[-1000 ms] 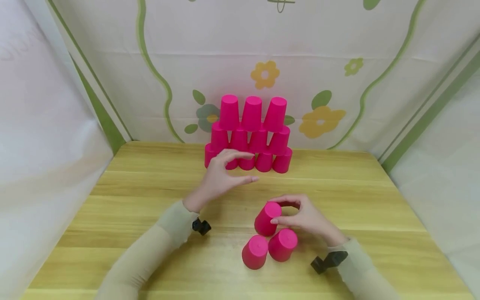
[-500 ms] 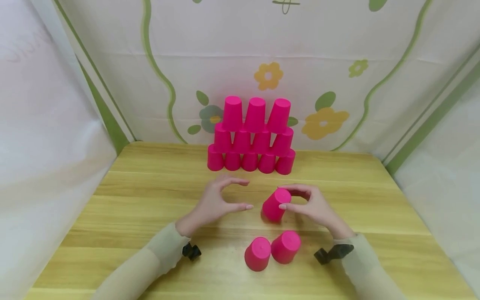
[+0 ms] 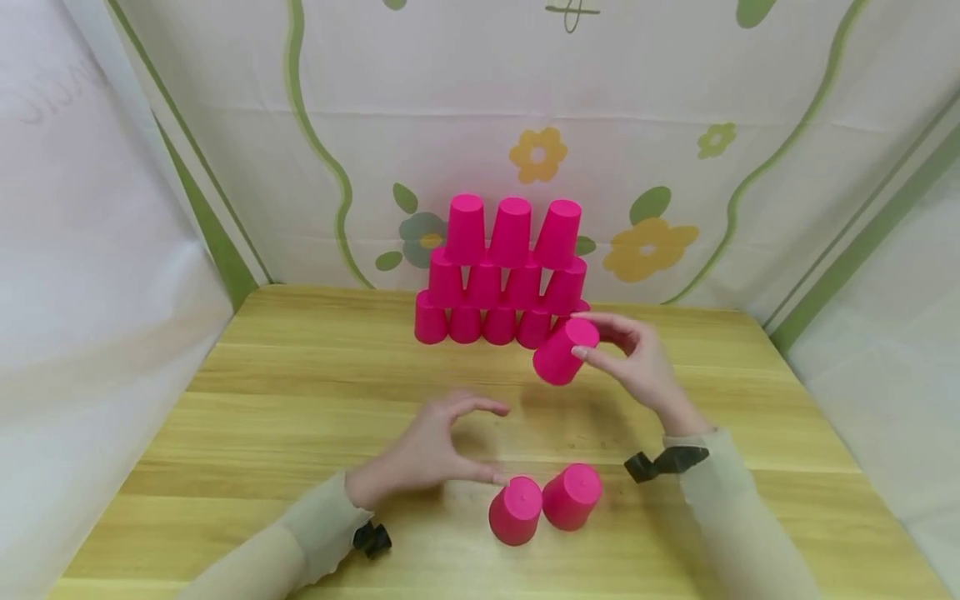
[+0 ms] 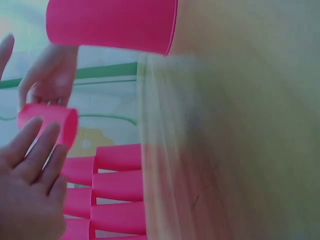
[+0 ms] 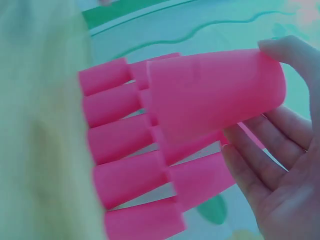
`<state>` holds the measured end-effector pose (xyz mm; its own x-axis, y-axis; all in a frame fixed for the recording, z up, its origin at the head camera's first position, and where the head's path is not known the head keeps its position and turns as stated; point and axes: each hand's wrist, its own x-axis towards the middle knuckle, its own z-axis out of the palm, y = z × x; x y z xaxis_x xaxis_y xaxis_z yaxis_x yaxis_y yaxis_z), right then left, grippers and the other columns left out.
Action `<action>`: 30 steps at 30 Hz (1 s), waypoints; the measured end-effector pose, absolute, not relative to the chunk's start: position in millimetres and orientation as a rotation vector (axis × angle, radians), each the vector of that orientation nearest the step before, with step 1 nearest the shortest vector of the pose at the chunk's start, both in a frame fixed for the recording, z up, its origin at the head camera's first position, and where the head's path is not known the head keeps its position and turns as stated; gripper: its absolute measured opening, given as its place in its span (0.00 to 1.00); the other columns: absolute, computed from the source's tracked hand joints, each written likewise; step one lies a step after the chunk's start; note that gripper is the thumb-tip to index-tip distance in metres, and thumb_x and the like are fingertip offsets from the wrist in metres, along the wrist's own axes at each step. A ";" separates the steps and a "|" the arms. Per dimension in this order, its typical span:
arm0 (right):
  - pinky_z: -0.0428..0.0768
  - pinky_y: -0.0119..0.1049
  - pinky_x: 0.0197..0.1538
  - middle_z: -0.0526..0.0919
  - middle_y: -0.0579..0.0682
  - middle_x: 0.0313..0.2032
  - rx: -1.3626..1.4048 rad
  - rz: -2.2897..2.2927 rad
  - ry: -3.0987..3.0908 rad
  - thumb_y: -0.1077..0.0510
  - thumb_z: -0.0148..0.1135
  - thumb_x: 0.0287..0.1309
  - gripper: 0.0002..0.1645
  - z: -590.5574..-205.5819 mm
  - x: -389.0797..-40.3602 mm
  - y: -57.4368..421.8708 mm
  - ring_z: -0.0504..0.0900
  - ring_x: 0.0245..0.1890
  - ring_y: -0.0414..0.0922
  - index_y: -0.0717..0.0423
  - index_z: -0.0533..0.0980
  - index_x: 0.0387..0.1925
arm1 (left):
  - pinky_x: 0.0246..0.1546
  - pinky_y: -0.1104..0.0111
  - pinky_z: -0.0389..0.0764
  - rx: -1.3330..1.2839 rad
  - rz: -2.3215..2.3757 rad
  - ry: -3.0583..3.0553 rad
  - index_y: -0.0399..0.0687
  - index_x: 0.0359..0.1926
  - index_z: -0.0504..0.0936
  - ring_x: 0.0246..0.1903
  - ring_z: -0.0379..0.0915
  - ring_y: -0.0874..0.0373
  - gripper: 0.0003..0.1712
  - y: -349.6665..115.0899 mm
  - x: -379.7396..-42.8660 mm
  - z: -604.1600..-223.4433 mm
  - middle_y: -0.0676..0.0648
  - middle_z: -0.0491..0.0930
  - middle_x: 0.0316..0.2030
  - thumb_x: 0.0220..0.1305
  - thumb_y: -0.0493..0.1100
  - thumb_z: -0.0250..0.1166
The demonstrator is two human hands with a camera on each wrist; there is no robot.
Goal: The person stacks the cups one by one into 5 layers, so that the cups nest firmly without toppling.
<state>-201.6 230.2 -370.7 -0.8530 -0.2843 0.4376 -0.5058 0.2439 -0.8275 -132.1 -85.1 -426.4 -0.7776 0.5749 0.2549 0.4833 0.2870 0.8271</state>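
Note:
My right hand grips a pink cup near its base, the cup mouth down and tilted. In the head view it hangs above the table and overlaps the lower right of a cup wall. The right wrist view shows thumb and fingers on either side of this held cup. My left hand is low over the table with fingers apart and nothing between them. Its thumb tip is right at the left one of two upside-down pink cups; the other cup stands beside it.
The wall of upside-down pink cups has several in its lower rows and three on top. It stands at the back edge of the wooden table, close to a patterned white curtain. More curtain hangs at both sides.
My right hand has lifted its cup away from the two front cups, moving it up and back toward the wall. My left hand has come back from the wall toward the front cups.

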 end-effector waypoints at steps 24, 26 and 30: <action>0.80 0.31 0.45 0.86 0.51 0.47 0.577 1.524 -2.103 0.55 0.72 0.62 0.23 -238.1 -260.4 203.2 0.81 0.44 0.49 0.53 0.83 0.58 | 0.62 0.57 0.73 1.101 1.413 1.968 0.59 0.62 0.79 0.55 0.76 0.61 0.38 -78.3 -119.0 -441.3 0.61 0.81 0.54 0.50 0.51 0.83; 0.79 0.31 0.45 0.86 0.50 0.48 0.533 1.517 -2.118 0.52 0.72 0.62 0.23 -231.0 -267.1 201.2 0.81 0.45 0.48 0.51 0.82 0.59 | 0.61 0.59 0.75 1.120 1.418 1.943 0.59 0.60 0.81 0.53 0.77 0.63 0.35 -77.3 -119.1 -442.6 0.62 0.82 0.52 0.51 0.50 0.83; 0.78 0.31 0.46 0.85 0.50 0.50 0.463 1.534 -2.131 0.51 0.72 0.62 0.24 -221.4 -281.5 198.4 0.80 0.47 0.47 0.49 0.82 0.59 | 0.58 0.61 0.77 1.135 1.426 1.922 0.61 0.58 0.82 0.51 0.78 0.65 0.31 -75.1 -118.9 -444.9 0.62 0.83 0.51 0.52 0.50 0.82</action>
<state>-281.5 198.4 -221.4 -0.8322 0.0012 0.5545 -0.5254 0.3180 -0.7892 -118.9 -75.1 -444.9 -0.5354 0.8397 0.0908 0.3305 0.1093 0.9375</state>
